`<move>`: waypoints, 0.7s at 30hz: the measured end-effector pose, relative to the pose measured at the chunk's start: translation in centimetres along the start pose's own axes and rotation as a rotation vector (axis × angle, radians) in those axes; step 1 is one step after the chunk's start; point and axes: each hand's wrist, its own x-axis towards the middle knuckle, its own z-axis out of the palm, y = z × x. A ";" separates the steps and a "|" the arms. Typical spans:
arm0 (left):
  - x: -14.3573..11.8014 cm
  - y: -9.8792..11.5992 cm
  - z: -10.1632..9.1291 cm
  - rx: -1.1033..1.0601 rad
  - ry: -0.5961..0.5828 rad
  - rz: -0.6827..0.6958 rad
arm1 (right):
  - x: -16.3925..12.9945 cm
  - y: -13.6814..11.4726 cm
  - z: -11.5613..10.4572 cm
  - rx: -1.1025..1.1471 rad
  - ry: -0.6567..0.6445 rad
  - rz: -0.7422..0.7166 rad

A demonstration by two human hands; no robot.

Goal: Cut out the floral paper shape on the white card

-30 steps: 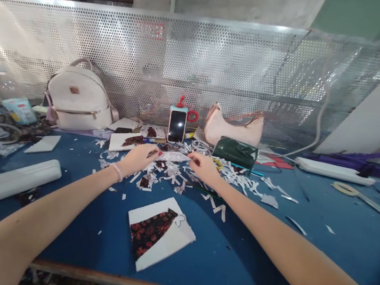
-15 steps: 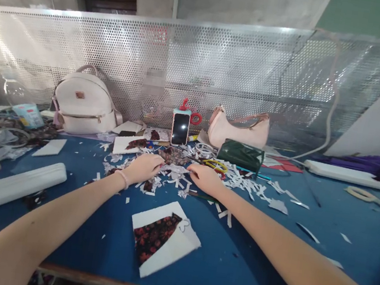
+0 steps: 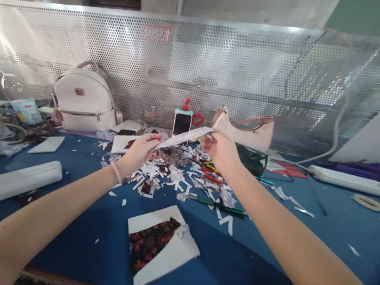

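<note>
Both hands are raised above the desk [image 3: 302, 254]. The left hand [image 3: 138, 151] and right hand [image 3: 222, 150] pinch opposite ends of a white paper strip [image 3: 183, 137], held tilted over a heap of paper scraps [image 3: 166, 177]. A fabric-faced card [image 3: 160, 245] lies nearer the desk edge.
</note>
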 end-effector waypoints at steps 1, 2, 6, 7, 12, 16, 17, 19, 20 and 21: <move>-0.2 0.4 0.2 -0.059 -0.003 -0.023 | 0.5 0.0 0.1 0.047 0.040 0.006; -0.4 0.7 0.4 -0.108 -0.009 -0.045 | 0.8 0.1 0.1 0.108 0.101 0.010; -1.0 0.2 0.9 -0.220 -0.030 -0.115 | -0.3 1.4 -0.2 -0.051 0.192 -0.054; -1.0 -0.3 1.0 -0.229 -0.033 -0.135 | -1.1 1.8 -0.4 -0.278 0.047 -0.096; -1.0 -3.2 1.5 -0.197 -0.021 -0.245 | -5.7 3.1 -2.3 -0.577 -0.271 -0.188; -1.0 -3.8 1.8 -0.119 -0.027 -0.247 | -7.7 3.1 -3.8 -0.935 -0.462 -0.347; -1.1 -3.8 1.9 -0.089 -0.043 -0.234 | -8.0 3.0 -3.9 -0.943 -0.475 -0.350; -1.2 -3.6 2.0 -0.012 -0.092 -0.193 | -8.2 3.0 -4.0 -0.973 -0.501 -0.361; -1.3 -3.6 2.0 0.035 -0.124 -0.166 | -8.3 3.0 -3.9 -0.986 -0.510 -0.366; -1.4 -3.5 2.0 0.085 -0.159 -0.135 | -8.3 3.0 -3.8 -0.995 -0.518 -0.371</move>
